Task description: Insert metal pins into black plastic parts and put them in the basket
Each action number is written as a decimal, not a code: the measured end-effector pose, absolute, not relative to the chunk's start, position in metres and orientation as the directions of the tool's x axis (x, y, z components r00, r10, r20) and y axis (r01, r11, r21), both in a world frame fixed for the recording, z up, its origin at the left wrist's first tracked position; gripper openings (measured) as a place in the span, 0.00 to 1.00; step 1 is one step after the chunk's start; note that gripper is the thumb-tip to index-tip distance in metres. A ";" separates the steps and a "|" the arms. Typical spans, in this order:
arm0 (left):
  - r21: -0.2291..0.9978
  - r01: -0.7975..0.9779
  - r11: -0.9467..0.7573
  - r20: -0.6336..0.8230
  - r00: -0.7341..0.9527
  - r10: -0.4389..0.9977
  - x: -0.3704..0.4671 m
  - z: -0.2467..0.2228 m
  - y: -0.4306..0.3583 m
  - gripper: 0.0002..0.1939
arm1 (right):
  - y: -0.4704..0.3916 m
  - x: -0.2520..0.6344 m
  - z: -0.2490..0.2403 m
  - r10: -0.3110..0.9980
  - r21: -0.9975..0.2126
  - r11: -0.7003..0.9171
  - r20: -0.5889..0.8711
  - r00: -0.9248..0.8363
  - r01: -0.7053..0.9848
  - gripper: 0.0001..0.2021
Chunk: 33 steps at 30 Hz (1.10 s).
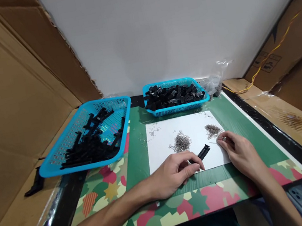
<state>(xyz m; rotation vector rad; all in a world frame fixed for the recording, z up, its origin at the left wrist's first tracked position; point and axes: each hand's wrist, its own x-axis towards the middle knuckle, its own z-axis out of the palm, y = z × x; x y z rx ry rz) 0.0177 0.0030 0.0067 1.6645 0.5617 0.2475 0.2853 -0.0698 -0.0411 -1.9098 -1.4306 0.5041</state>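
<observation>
My left hand [178, 170] rests at the front edge of a white sheet [166, 165]. Its thumb and fingers are closed around the near end of a narrow black plastic part [204, 152], which points up and to the right. My right hand [239, 152] is at the sheet's right edge, thumb and forefinger pinched together. Something thin and shiny shows at those fingertips, too small to name. Just beyond them lies a small pile of brownish metal pieces [213, 130]. A larger heap of tiny silvery wire pieces [181, 141] sits mid-sheet, beyond my left hand.
A blue basket [87, 166] at left holds long black parts; another blue basket [179, 108] at the back holds short black pieces. Beside it stands a clear plastic bag [215, 82]. Cardboard walls [10, 75] flank the table. A black part [36, 182] lies outside the left basket.
</observation>
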 end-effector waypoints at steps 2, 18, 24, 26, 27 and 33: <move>0.974 0.202 -0.100 -0.124 0.849 0.514 0.017 0.005 0.003 0.19 | -0.073 0.286 -0.039 0.945 -0.771 -0.154 0.068 0.321 0.618 0.15; 0.957 0.134 -0.257 0.034 0.828 0.560 0.018 0.000 0.000 0.16 | -0.088 0.266 -0.026 0.934 -0.910 -0.041 0.111 0.338 0.412 0.15; 0.960 0.125 -0.252 0.043 0.820 0.571 0.018 -0.001 0.000 0.14 | -0.089 0.270 -0.032 0.953 -0.883 -0.084 0.065 0.296 0.462 0.15; 0.961 0.129 -0.244 0.038 0.816 0.577 0.018 -0.001 0.000 0.14 | -0.089 0.270 -0.032 0.957 -0.891 -0.071 0.066 0.283 0.448 0.14; 0.962 0.132 -0.240 0.033 0.814 0.580 0.018 -0.001 0.000 0.14 | -0.088 0.269 -0.032 0.956 -0.897 -0.065 0.069 0.285 0.437 0.14; 0.959 0.126 -0.253 0.042 0.821 0.569 0.019 -0.002 0.001 0.15 | -0.087 0.263 -0.021 0.933 -0.941 -0.013 0.110 0.343 0.338 0.14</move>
